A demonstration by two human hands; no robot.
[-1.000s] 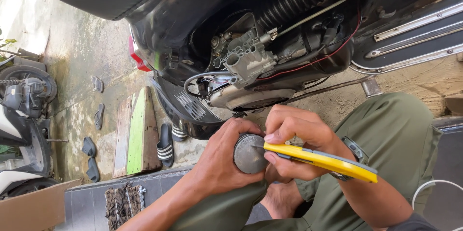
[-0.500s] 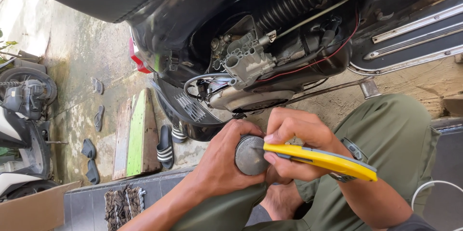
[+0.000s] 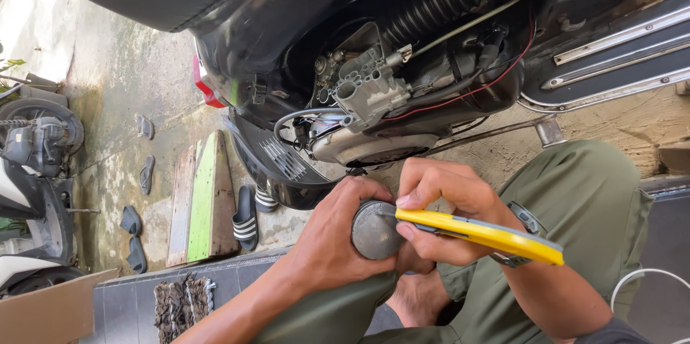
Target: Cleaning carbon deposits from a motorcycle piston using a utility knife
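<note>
Head view, only one there is. Not much has changed over the last second — the left hand (image 3: 334, 240) is still wrapped around the piston (image 3: 375, 230), a dull grey round metal part, and it sits in the same spot, low in the middle of the picture, just over the person's lap. The right hand (image 3: 442, 211) still has the yellow knife (image 3: 483, 235) pinched between thumb and fingers, with its front end laid against the piston's rim on the right side. Compared with the earlier pictures the knife has barely shifted; maybe a hair of rotation in the piston, but I wouldn't swear to it. So my read is that this is slow, careful scraping around the edge, and it's mid-pass rather than finishing up.

Grip-wise: the left grip is closed snug on the piston, fingers curled over its far side so the crown faces up at the camera. The right grip is closed on the knife handle, thumb on top. I can't make out the blade itself — it's too small and half hidden by the fingers.

Around all that: the person squats in olive trousers (image 3: 589, 200) beside a black scooter (image 3: 302, 35) with its side opened up, the engine (image 3: 366, 92) and a coil spring (image 3: 431, 6) exposed. Over on the left of the concrete floor (image 3: 115, 85) there's a green plank (image 3: 205, 196), a few sandals (image 3: 246, 218), and another scooter (image 3: 32, 164) at the left edge.
</note>
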